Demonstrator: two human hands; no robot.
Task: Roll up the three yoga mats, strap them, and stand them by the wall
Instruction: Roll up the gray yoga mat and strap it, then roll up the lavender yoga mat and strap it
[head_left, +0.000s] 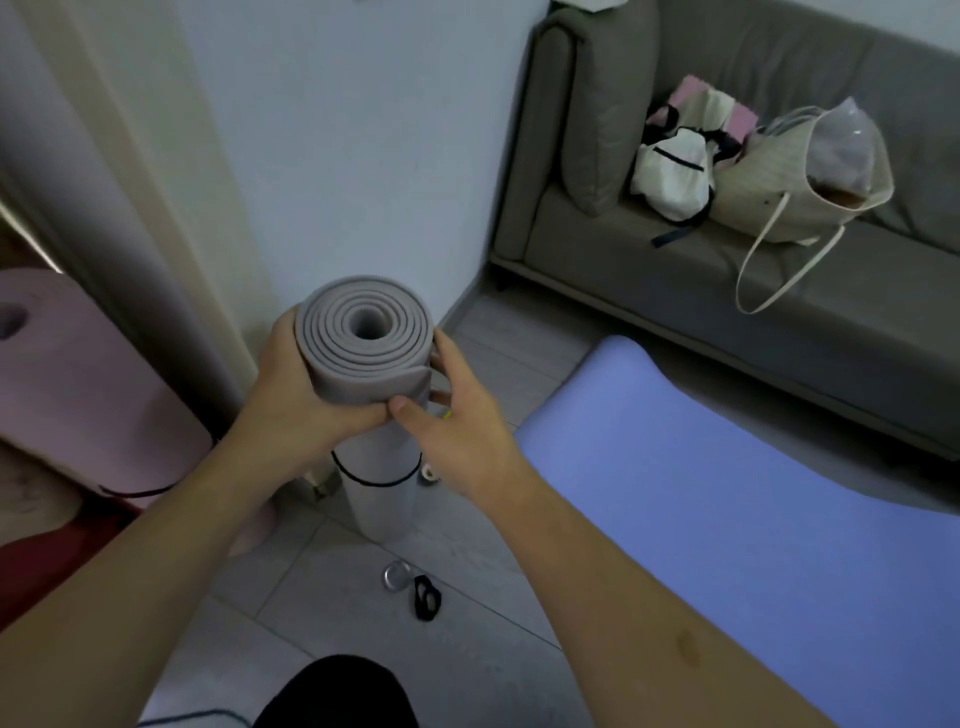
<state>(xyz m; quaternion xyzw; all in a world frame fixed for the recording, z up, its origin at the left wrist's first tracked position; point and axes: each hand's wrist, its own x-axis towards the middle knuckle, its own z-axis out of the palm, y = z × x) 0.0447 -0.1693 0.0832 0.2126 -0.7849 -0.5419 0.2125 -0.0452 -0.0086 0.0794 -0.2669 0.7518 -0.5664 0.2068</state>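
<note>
Grey mat (371, 415), rolled w/ black strap (375, 480), stands upright on floor (322, 587) by the wall (337, 156). Left hand (291, 395) & right hand (457, 421) both grip its top end, fingers curled round. Pink mat (78, 379) rolled at left; blue mat (727, 519) flat at right.

Both arms reach out. The left hand (291, 384) and right hand (457, 415) curl inward, thumbs touching.

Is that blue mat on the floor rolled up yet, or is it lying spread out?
Spread out. The blue mat lies flat on the floor beside the sofa, no coil showing.
</note>
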